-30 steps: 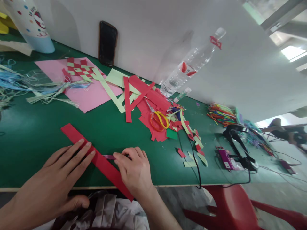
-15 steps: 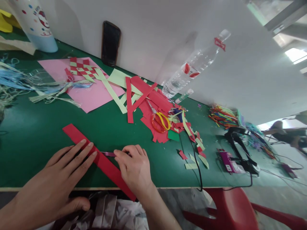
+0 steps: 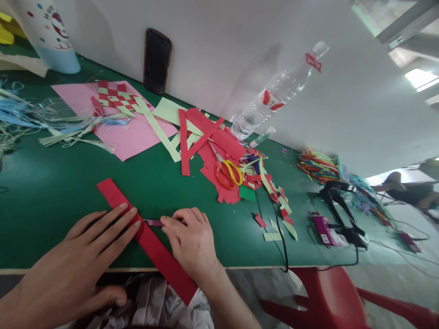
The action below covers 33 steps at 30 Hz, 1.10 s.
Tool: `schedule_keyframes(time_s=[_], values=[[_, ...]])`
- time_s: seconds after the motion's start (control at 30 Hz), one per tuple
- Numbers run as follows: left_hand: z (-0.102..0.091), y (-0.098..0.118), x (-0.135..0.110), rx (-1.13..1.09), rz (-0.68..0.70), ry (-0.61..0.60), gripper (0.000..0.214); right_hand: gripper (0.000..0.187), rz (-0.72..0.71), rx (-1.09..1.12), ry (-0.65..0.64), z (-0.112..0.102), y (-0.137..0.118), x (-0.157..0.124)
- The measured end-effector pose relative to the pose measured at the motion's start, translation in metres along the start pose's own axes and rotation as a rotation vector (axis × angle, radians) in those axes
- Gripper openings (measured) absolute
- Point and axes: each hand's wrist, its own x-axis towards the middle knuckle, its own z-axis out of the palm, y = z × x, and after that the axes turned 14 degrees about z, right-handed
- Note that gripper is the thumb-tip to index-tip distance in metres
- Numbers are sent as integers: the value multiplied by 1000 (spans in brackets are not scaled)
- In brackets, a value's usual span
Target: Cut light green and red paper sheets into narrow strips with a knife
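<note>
A long red paper strip (image 3: 156,249) lies slantwise on the green table, its lower end sticking out past the front edge. My left hand (image 3: 92,251) is spread flat, with its fingertips pressing on the upper half of the strip. In my right hand (image 3: 192,242), closed in a pinch, is a slim purple tool that looks like a small craft knife (image 3: 154,223). Its thin tip meets the strip's right edge beside my left fingertips. Most of its handle is hidden in my fingers.
Scissors (image 3: 229,172) rest on red paper scraps (image 3: 219,187). Behind are pink paper (image 3: 126,141) with a red-and-green woven piece (image 3: 116,97), a phone (image 3: 157,61) and a plastic bottle (image 3: 267,100). A black cable (image 3: 283,242) hangs over the front edge at right.
The red strip has turned a little steeper, its upper end shifting right and its lower end reaching further past the table edge. Both hands stay nearly in place.
</note>
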Motion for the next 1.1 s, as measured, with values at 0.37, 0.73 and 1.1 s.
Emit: schedule_keyframes(time_s=[0.37,0.73,1.1], values=[[0,-5,-3,12,13,-8,122,14,6,-36,21,3,-6,-4],[1,-9,-7,66,56,-33,122,14,18,-33,37,2,-1,-1],[0,-11,-6,72,70,-13,133,15,0,-49,15,6,-7,7]])
